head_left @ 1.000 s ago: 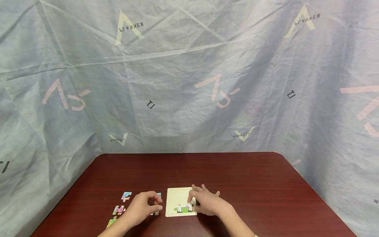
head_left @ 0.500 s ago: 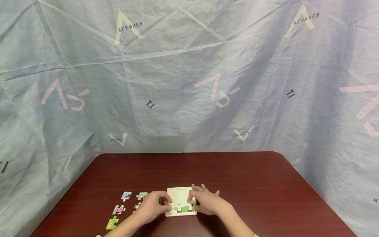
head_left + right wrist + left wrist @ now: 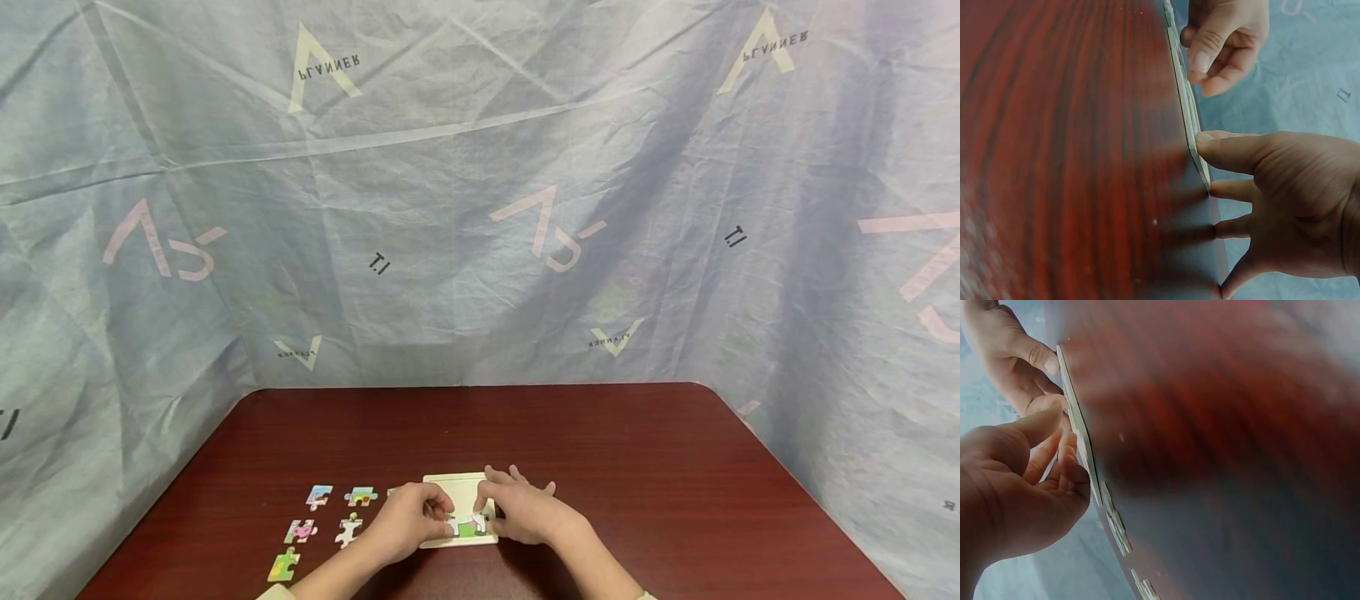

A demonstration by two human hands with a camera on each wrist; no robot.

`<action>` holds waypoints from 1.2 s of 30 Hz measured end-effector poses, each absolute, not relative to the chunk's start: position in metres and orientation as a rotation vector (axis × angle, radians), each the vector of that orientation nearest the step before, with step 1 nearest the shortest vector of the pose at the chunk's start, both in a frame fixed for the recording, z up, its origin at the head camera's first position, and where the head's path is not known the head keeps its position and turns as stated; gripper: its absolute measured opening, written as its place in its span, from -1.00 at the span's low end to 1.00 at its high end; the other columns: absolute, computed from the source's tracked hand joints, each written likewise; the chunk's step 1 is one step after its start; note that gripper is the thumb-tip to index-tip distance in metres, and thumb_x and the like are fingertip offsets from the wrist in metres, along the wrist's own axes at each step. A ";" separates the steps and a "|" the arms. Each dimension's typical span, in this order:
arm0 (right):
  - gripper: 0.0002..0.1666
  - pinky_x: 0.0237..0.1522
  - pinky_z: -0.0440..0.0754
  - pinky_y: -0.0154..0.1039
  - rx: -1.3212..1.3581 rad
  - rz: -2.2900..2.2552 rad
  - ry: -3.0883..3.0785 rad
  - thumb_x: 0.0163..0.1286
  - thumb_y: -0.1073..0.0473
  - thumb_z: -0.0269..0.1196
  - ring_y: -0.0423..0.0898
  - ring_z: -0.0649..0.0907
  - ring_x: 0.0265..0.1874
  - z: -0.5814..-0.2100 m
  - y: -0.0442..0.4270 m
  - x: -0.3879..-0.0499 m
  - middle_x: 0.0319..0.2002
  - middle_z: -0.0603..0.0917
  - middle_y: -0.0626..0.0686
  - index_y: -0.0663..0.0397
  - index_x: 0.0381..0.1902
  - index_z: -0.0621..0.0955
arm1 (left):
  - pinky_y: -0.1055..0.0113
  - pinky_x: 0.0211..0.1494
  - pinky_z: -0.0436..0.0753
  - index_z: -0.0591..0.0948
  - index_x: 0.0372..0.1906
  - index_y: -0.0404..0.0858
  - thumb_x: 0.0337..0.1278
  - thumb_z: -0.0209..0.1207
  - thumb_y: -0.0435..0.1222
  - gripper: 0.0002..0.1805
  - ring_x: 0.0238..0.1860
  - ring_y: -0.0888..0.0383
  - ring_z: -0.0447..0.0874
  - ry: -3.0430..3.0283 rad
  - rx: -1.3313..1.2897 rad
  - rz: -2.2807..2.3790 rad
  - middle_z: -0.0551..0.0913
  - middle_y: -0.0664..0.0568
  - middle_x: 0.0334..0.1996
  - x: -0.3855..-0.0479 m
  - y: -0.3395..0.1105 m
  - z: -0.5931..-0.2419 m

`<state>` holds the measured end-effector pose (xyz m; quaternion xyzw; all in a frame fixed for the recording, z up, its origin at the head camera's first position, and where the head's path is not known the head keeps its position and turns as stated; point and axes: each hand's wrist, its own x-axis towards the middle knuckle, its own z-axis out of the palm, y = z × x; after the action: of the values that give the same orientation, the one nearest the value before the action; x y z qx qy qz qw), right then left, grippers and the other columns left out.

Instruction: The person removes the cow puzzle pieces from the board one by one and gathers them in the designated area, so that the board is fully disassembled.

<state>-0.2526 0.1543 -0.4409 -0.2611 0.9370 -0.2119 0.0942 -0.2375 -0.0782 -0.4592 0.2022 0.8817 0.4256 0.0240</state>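
A pale square puzzle tray (image 3: 457, 486) lies on the table, with puzzle pieces (image 3: 470, 527) showing white animal legs on green along its lower part. My left hand (image 3: 408, 521) is over the tray's left side, thumb and index finger apart near the left end of these pieces; no piece shows between them. My right hand (image 3: 527, 510) rests at the tray's right edge. In the right wrist view its thumb (image 3: 1229, 150) presses the tray's edge, and several other fingers spread straight. The tray (image 3: 1082, 422) appears nearly edge-on in the left wrist view.
Several loose puzzle pieces lie left of the tray: a blue one (image 3: 319, 496), a pink one (image 3: 302, 531), a green one (image 3: 283, 565), a white one (image 3: 349, 529) and a multicoloured one (image 3: 362, 497). The dark red table (image 3: 637, 467) is bordered by grey cloth (image 3: 450, 292).
My left hand has moved right from the loose pieces to the tray, uncovering pieces on the table and covering the left end of the tray's pieces. My right hand has stayed in place.
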 end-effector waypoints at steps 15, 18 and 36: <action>-0.77 0.12 0.10 0.88 -0.783 -0.633 2.775 0.42 0.17 0.42 0.54 0.28 0.56 -0.440 0.156 -0.252 0.60 0.36 0.25 -0.24 -0.15 0.57 | 0.41 -0.29 0.45 0.71 -0.36 -0.28 -0.08 0.53 -0.47 -0.80 -0.39 0.30 0.42 2.767 0.540 1.215 0.59 0.08 -0.42 -0.237 -0.070 -0.455; -0.77 0.11 0.10 0.89 -0.789 -0.636 2.772 0.42 0.18 0.42 0.55 0.28 0.55 -0.440 0.156 -0.252 0.59 0.36 0.26 -0.23 -0.15 0.57 | 0.40 -0.30 0.44 0.69 -0.37 -0.28 -0.08 0.53 -0.48 -0.79 -0.40 0.29 0.41 2.766 0.537 1.223 0.57 0.08 -0.42 -0.237 -0.069 -0.455; -0.76 0.10 0.09 0.90 -0.792 -0.630 2.782 0.41 0.18 0.43 0.55 0.29 0.55 -0.440 0.156 -0.252 0.59 0.36 0.27 -0.24 -0.15 0.58 | 0.46 -0.39 0.45 0.63 -0.36 -0.31 -0.03 0.42 -0.58 -0.79 -0.47 0.34 0.45 2.774 0.590 1.335 0.61 0.09 -0.50 -0.231 -0.067 -0.454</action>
<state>-0.2523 0.1555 -0.4395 -0.2663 0.9359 -0.2119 0.0908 -0.2315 -0.0674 -0.4545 0.1881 0.8849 0.4260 0.0037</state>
